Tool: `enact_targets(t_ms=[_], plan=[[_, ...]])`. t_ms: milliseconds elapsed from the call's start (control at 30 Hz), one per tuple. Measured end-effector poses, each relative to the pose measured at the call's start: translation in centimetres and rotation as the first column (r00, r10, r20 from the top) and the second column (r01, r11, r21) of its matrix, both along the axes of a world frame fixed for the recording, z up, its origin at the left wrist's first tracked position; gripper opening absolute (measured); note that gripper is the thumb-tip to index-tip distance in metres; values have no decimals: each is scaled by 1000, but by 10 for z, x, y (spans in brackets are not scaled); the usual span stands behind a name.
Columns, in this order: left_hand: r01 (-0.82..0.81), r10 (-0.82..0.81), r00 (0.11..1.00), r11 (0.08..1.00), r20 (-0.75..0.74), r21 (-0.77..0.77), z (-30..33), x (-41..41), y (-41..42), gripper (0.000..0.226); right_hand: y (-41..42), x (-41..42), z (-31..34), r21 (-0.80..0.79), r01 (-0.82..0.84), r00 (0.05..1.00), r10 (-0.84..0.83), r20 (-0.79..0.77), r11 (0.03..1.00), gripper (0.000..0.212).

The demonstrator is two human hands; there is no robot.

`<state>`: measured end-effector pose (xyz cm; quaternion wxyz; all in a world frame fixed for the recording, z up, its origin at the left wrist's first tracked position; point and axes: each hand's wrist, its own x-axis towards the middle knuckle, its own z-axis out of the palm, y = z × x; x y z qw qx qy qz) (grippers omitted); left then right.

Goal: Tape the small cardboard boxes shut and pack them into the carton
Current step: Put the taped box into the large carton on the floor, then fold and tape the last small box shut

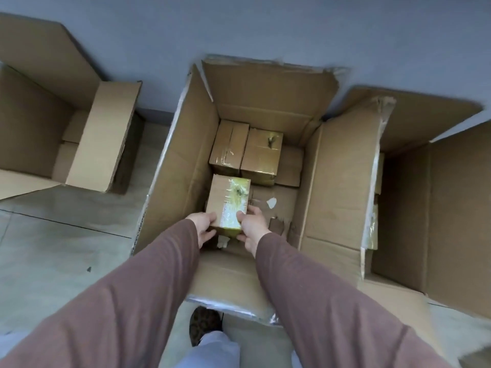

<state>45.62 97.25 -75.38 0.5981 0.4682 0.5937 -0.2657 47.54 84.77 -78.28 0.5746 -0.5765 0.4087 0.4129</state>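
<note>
**Lowering taped box into carton**

Left hand (203, 229) and right hand (251, 228) both grip the small taped box (228, 201) at its near end, inside the open carton (183, 160), near-left corner. Two taped boxes (245, 152) sit against the far wall.

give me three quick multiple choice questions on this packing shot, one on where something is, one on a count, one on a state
1. Where is the small box that both hands hold?
A. inside the middle carton
B. on the floor
C. in the left carton

2. How many open cartons stand side by side?
A. one
B. three
C. five

3. How do the left hand and right hand stand?
A. both flat on the floor
B. one idle
C. both gripping the box

Answers: 1 A, the box sits low between that carton's walls. 2 B, a left carton, the middle one and a right carton show. 3 C, fingers curl round the box's near end on both sides.
</note>
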Motion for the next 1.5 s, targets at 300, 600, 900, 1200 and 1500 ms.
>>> enact_targets(t_ms=[300, 600, 900, 1200, 1500], plan=[[-155, 154, 988, 987, 27, 33, -54, -4, 9, 41, 17, 5, -32, -27, -35, 999, 36, 24, 999, 33], [-119, 117, 991, 992, -66, -37, -9, 4, -4, 57, -1, 15, 21, 93, -206, 978, 208, -21, 974, 61], [142, -139, 958, 990, 250, 4, 170, 18, -53, 74, -83, 17, 203, 54, -79, 981, 68, 182, 995, 58], [503, -450, 661, 860, 600, 90, 457, 54, -178, 52, -214, 31, 497, -48, 46, 776, -5, 631, 998, 44], [752, -622, 159, 579, 766, 314, 674, 54, -328, 51, -359, -46, 714, -173, 332, 580, -56, 813, 927, 26]])
